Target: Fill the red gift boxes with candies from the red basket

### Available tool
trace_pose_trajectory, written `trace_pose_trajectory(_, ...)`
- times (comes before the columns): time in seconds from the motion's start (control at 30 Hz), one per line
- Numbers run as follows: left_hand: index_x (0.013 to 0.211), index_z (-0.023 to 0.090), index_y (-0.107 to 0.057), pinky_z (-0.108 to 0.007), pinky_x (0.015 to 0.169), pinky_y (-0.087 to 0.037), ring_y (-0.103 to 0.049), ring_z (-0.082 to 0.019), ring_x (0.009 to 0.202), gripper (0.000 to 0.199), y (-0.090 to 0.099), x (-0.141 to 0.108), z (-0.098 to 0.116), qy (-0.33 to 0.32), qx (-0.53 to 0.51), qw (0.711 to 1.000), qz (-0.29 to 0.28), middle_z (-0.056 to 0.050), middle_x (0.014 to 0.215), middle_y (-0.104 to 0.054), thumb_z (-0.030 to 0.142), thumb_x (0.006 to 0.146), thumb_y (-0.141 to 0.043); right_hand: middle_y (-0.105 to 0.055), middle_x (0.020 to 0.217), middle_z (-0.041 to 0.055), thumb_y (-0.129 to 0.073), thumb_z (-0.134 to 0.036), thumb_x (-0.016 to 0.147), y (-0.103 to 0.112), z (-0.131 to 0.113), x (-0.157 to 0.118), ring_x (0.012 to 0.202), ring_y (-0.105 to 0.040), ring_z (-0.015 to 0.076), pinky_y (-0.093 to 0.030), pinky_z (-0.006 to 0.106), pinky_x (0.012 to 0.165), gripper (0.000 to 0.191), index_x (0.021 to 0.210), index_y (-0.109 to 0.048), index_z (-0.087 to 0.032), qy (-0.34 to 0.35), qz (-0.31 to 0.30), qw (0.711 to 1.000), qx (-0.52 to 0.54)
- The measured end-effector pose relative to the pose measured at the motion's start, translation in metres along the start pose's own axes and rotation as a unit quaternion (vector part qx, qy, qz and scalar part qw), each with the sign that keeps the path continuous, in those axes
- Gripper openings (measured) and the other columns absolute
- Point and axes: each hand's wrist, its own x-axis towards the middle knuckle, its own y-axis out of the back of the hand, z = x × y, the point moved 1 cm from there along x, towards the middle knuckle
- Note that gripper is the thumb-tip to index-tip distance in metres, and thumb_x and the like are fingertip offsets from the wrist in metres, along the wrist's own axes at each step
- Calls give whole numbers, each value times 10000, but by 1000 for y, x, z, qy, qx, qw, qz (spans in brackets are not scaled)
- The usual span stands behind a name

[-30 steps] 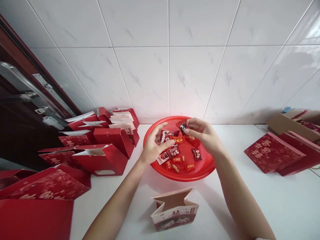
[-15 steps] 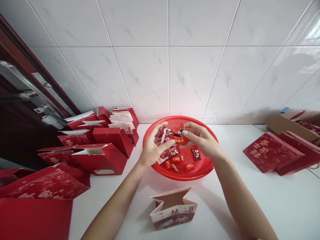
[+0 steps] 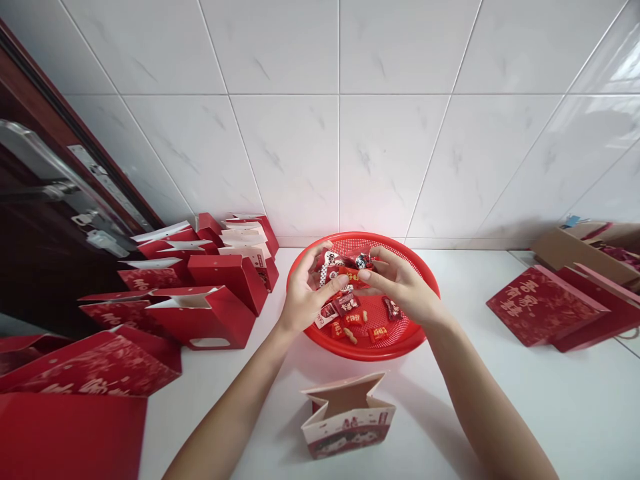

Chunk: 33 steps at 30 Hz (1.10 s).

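The hands have drawn together: the right hand (image 3: pixel 400 283) pinches one candy (image 3: pixel 364 261), the spread left hand (image 3: pixel 313 293) just beside it, over one red basket (image 3: pixel 360 235) on a white counter (image 3: pixel 500 413) below a tiled wall (image 3: pixel 400 160); one pale bag (image 3: pixel 347 427) stands nearest.

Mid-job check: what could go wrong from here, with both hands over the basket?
The dark sweet held at the right hand is gripped only at the fingertips, so it might slip back into the basket. The left hand is close by, so the hands may bump or scatter the loose sweets. The open paper bag sits between the forearms, where a careless arm movement could knock it.
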Motion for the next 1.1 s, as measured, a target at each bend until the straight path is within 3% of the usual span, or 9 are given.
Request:
trace_pose_trajectory(0.2,1305,234,-617,-391,1007,-596,-721,-285,1175,615,-1,-1,3,-1,11,1000,1,-78,1309,-731,404,773,-875,-613,977,33,-827,-483,848,-3,3,2,988,-649,231,-681,445,833,366,984,-587,-242,24,1,1000,1)
trace_pose_trajectory(0.47,1336,232,-616,-407,999,-605,-728,-293,1164,631,-1,-3,7,-7,12,1000,-16,-86,1327,-728,410,786,-868,-601,945,30,-836,-440,833,-6,0,0,976,-628,221,-684,407,783,338,858,-574,-227,35,12,999,3)
trace_pose_trajectory(0.67,1326,234,-640,-433,1026,-593,-725,-303,1173,558,-5,-4,16,1,-31,999,-43,-79,1267,-757,407,832,-836,-712,1189,92,-831,-441,838,-9,-3,0,1093,-677,284,-665,409,789,327,1046,-676,-241,71,8,997,-13)
trace_pose_trajectory(0.77,1322,229,-641,-427,1033,-585,-716,-303,1186,547,-5,-4,17,-2,-32,999,-42,-83,1283,-749,388,836,-835,-716,1213,88,-820,-407,851,-11,-2,0,1100,-684,280,-666,410,812,306,1071,-687,-241,81,15,997,-14)
trace_pose_trajectory(0.93,1299,230,-652,-427,1027,-584,-722,-304,1174,530,-4,-5,14,-4,-20,999,-34,-81,1265,-757,394,830,-837,-731,1131,70,-792,-420,864,-11,-1,-1,1044,-696,268,-666,401,786,268,1014,-683,-227,48,10,999,-19)
trace_pose_trajectory(1.1,1345,231,-621,-415,1040,-581,-714,-296,1196,575,-3,-4,12,1,-27,999,-30,-79,1286,-749,364,830,-838,-736,1087,62,-836,-450,834,-12,0,-2,1004,-701,249,-660,435,866,314,987,-688,-219,22,9,1000,-6)
